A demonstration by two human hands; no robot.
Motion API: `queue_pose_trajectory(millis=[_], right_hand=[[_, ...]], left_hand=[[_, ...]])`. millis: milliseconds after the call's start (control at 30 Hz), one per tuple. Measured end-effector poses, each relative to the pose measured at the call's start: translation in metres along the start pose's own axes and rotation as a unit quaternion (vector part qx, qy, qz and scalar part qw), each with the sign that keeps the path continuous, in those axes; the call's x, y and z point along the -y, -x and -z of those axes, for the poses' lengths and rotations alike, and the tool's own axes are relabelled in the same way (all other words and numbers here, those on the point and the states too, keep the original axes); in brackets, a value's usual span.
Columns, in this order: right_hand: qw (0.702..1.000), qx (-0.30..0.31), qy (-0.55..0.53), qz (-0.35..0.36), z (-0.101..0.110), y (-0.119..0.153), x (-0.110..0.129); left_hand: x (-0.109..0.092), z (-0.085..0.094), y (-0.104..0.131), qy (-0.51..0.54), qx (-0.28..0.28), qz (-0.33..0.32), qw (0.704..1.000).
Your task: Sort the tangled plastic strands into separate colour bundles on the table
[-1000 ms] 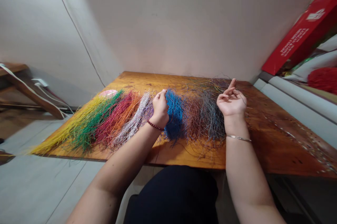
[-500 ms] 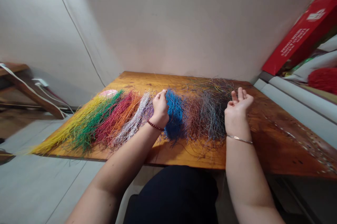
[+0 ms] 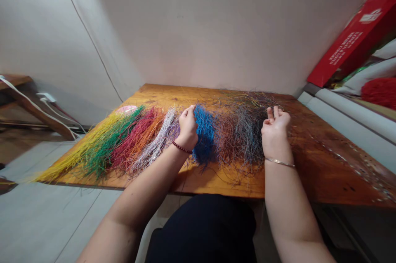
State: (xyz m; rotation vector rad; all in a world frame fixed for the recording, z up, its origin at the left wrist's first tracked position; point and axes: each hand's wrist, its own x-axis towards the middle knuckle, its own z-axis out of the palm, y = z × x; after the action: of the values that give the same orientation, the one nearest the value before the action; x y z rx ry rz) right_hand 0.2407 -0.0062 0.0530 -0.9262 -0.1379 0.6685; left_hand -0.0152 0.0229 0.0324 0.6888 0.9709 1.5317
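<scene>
My left hand (image 3: pixel 188 125) is closed in a pinch above the table, between the purple strands (image 3: pixel 173 130) and the bundle of blue strands (image 3: pixel 204 135). Whatever its fingertips hold is too fine to make out. Farther right, my right hand (image 3: pixel 276 125) is raised beside the black strands (image 3: pixel 259 125). Its thumb and forefinger look pressed together, with the other fingers bent upward; anything between them cannot be made out. Reddish-brown strands (image 3: pixel 225 135) and grey strands (image 3: pixel 246 133) lie between the hands.
Yellow (image 3: pixel 83 145), green (image 3: pixel 114 141), crimson (image 3: pixel 136 137), orange and silvery-white strands (image 3: pixel 157 139) spread across the left of the wooden table (image 3: pixel 198 186). Loose dark strands tangle at the back. A red box (image 3: pixel 352 38) stands at right; the wall (image 3: pixel 198 28) rises behind.
My right hand has moved slightly left and down, and its raised fingers have bent further. My left hand stays almost in place beside the blue strands.
</scene>
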Motion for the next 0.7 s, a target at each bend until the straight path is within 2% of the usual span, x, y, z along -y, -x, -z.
queue_pose_trajectory(millis=[333,600,700], right_hand=[[0.998,0.034,-0.021,-0.039,0.004,-0.008,-0.009],[0.996,0.017,-0.041,-0.080,-0.003,0.003,-0.007],[0.997,0.034,-0.024,-0.065,-0.004,0.006,-0.007]], left_hand=[[-0.001,0.000,0.001,-0.002,0.002,0.008,1.000],[-0.002,0.000,0.002,-0.001,0.005,0.005,1.000],[-0.001,0.000,0.002,-0.001,0.004,0.006,1.000]])
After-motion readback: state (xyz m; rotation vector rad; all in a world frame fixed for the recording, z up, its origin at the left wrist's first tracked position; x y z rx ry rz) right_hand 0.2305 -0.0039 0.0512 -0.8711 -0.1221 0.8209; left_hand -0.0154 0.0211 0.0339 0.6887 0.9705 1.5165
